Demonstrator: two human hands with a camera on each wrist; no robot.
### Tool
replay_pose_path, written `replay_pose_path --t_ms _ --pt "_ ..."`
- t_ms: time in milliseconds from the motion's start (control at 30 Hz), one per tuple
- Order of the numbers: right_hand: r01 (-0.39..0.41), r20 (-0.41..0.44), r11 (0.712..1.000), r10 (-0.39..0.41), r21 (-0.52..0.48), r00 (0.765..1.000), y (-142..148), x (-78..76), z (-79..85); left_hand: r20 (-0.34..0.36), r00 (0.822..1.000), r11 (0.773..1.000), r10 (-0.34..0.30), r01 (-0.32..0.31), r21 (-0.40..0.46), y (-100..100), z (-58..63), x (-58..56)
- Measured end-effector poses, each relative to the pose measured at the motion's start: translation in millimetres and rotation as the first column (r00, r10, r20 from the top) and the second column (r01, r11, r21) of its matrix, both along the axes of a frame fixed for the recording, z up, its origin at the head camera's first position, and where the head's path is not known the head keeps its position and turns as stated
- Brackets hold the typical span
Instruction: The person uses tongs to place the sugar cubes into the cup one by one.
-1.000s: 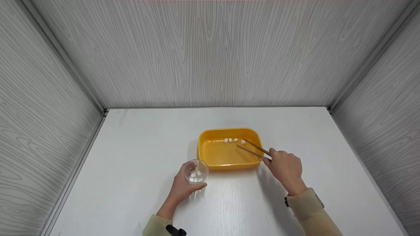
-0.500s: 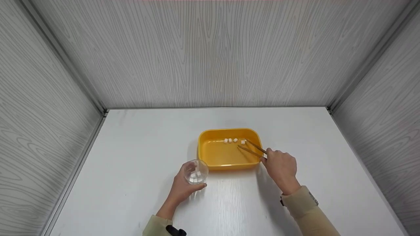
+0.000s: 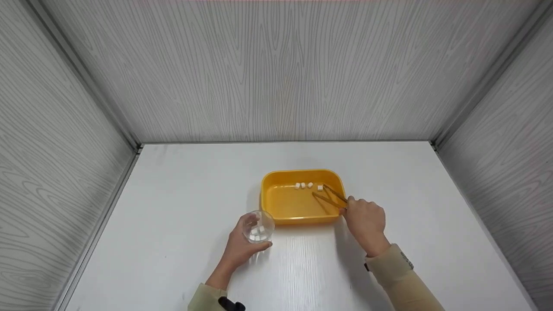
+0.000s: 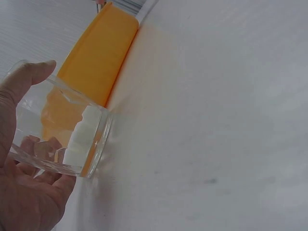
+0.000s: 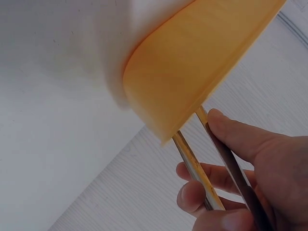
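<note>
My left hand [image 3: 242,246] grips a clear glass [image 3: 259,233] by its side, thumb on one side and fingers round the other; several white cubes [image 4: 83,137] lie at its bottom. In my right hand [image 3: 366,221] are metal tongs [image 5: 228,161], pinched between thumb and fingers, their rear end hidden by the hand. The tongs reach over the right rim of a yellow tray [image 3: 289,205]. Their tips are spread, one right beside a white cube [image 3: 320,188] and the other nearer to me. The tray's wall hides the tips in the right wrist view.
Further white cubes [image 3: 303,185] sit in a row left of that cube, along the tray's far side. The tray stands on a white table [image 3: 194,185], with the glass just off its front left corner. Grey wood-grain panels [image 3: 276,73] enclose the table's back and sides.
My right hand has moved left toward the tray, and the tongs reach slightly lower into it around the right-hand cube. The left hand and the glass have stayed in place.
</note>
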State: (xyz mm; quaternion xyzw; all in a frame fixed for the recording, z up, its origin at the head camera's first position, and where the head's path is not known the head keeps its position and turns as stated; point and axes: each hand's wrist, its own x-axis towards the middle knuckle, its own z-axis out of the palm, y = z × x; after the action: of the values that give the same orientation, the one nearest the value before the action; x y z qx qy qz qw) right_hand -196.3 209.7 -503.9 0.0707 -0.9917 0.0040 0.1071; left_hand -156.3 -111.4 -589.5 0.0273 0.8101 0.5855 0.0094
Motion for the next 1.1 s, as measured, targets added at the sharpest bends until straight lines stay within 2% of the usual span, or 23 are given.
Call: replay_pose_path --t_ms 267,800,1100 --pt "0.022 0.105 0.999 -0.025 0.027 0.994 -4.6 -2.2 3.7 -0.007 1.0 1.0 -0.002 0.002 0.004 -0.1 -0.5 -0.3" --pt "-0.019 0.052 1.0 0.018 0.023 0.998 -3.4 -2.7 -1.0 -0.021 1.0 1.0 -0.014 0.015 0.02 -1.5 -0.9 0.1" --pt "-0.017 0.1 0.999 0.012 0.05 0.995 -2.3 -4.6 -1.6 -0.02 1.0 1.0 -0.006 0.006 0.013 -1.0 -1.8 -0.8"
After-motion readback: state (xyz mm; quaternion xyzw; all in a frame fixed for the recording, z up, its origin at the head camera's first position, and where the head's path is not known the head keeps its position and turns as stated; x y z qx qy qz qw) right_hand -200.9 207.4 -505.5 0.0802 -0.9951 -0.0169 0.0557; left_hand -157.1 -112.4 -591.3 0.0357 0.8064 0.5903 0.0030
